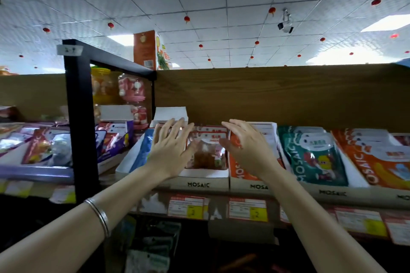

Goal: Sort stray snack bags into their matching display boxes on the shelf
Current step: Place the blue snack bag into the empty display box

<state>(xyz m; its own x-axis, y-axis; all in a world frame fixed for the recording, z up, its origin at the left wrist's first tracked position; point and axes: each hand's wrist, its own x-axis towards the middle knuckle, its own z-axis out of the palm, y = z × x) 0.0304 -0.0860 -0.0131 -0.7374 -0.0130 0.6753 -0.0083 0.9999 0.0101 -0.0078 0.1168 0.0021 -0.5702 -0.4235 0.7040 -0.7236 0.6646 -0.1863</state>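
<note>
Both hands hover with fingers spread and holding nothing, the left hand (pixel 170 150) and right hand (pixel 246 148) flanking the clear snack bags (pixel 207 153) in their box (pixel 199 180) at the shelf's front edge. Choosing a stray seems next; it calls for reaching in and pinching one bag.

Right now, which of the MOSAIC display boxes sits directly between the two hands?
The box of clear bags with brown snacks, framed by the left hand and right hand. Its neighbours hold blue, orange and teal bags instead.

Two hands (pixel 170 150), five display boxes (pixel 204 180), one bracelet (pixel 98 215).
</note>
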